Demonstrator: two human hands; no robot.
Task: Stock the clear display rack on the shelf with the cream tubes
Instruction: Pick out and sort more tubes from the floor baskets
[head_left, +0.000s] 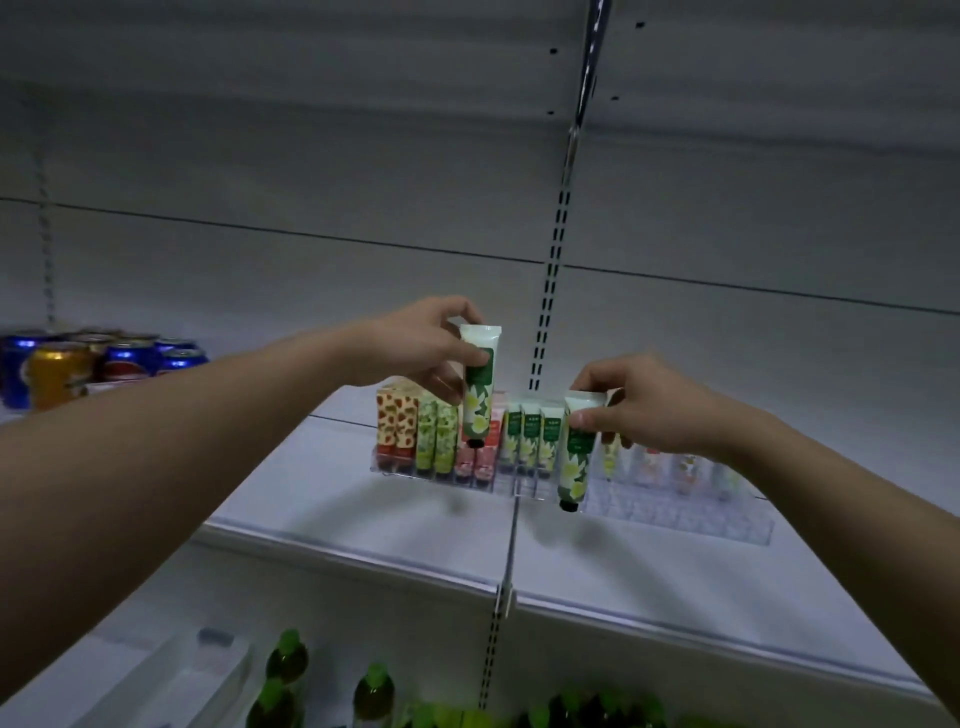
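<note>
— What are the two hands doing in the head view?

— Both arms reach forward over the shelf (363, 519). The left hand (421, 345) is raised, wrist bent down, its thumb and fingers (480, 357) pinching the upper part of a green cream tube (479, 389). That tube hangs upright, black cap down, just above the rack.

— And the right?

— The right hand (649, 405) sits lower, knuckles up, pinching the crimped top of a second cream tube (575, 452) between thumb and fingertips. This one tilts slightly, cap down, in front of the clear rack (675, 514).

— Where is the rack?

— On the shelf, near the slotted upright. Its left part holds strawberry-print tubes (397, 423), pale green tubes (435, 436), pink tubes (475, 462) and three green tubes (531, 434), all standing cap down. Behind the right hand more tubes stand, blurred.

— Anything else?

— Drink cans (104, 358) at far left on the shelf, and green-capped bottles (291, 670) on the level below.
</note>
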